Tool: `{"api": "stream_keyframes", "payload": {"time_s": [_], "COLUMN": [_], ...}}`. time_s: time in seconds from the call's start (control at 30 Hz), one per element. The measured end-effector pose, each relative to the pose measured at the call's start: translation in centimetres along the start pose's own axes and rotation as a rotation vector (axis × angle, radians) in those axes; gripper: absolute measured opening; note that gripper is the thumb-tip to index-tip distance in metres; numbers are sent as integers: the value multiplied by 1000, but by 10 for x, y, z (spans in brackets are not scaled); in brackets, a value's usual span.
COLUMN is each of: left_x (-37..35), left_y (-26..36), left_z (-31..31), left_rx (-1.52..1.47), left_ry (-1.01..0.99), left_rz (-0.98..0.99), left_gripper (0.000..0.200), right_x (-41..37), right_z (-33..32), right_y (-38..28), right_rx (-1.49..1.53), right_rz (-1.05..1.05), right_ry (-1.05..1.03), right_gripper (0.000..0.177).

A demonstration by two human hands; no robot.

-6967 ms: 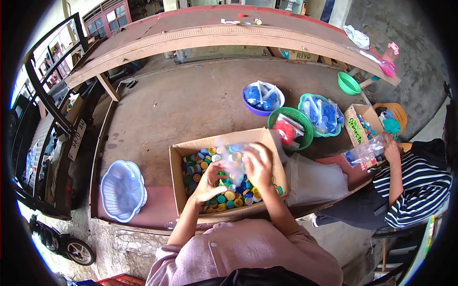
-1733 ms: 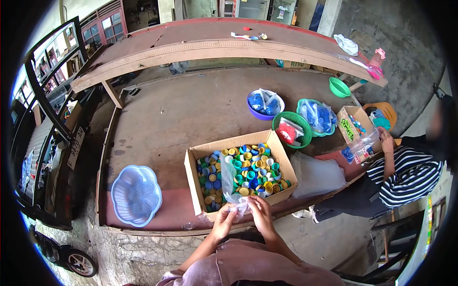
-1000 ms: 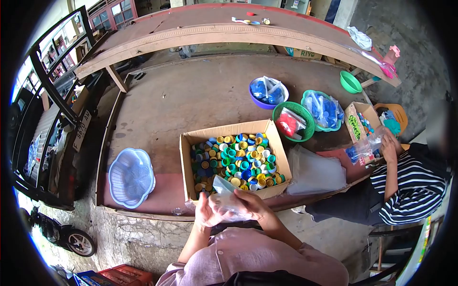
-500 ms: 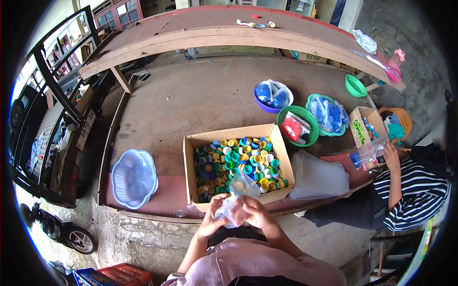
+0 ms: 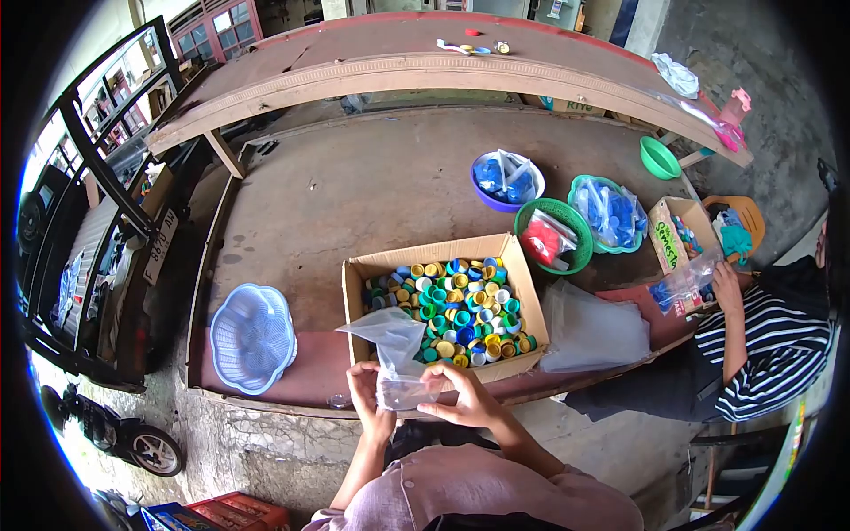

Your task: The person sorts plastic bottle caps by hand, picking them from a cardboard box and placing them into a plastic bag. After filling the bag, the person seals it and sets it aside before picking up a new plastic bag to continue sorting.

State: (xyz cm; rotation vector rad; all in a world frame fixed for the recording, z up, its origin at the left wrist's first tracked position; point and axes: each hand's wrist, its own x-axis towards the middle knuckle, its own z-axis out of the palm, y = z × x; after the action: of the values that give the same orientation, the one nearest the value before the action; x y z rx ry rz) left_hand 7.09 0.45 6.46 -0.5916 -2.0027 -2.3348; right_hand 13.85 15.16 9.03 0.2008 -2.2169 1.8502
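A clear plastic bag stretches between my two hands at the near edge of the table, its loose end lying over the left front corner of a cardboard box. My left hand grips the bag's left side with the fingers closed. At the bag's right side, my right hand pinches the plastic between thumb and fingers. Nothing can be made out inside the bag. Many bottle caps in blue, green, yellow and white fill the box just beyond my hands.
Left of the box stands a pale blue plastic basket. A stack of clear bags lies to the right. Beyond are a purple basin, green basket and teal basket holding bagged items. A co-worker's hand holds another bag.
The bag, bunched up between my hands before, is now spread out and reaches left over the box corner. My left hand has moved left and my hands are farther apart.
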Motion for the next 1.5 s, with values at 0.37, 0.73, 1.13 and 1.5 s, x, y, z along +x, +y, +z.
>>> {"api": "stream_keyframes", "payload": {"time_s": [0.37, 0.73, 1.13, 1.5], "left_x": [-5, -1, -16, -6], "left_y": [-21, -20, -8, -1], "left_z": [15, 10, 19, 28], "left_rx": [-101, 17, 365, 550], "left_ry": [57, 107, -236, -296], "left_rz": [-104, -4, 121, 227], "left_gripper": [40, 51, 48, 50], "right_x": [-9, -13, -15, -25], "right_z": [12, 4, 13, -2], "right_y": [11, 14, -8, 13], "right_rx": [-165, -412, -511, -469], "right_rz": [-17, -18, -172, -245], "right_ry": [286, 395, 453, 448], "right_gripper": [79, 60, 36, 26]}}
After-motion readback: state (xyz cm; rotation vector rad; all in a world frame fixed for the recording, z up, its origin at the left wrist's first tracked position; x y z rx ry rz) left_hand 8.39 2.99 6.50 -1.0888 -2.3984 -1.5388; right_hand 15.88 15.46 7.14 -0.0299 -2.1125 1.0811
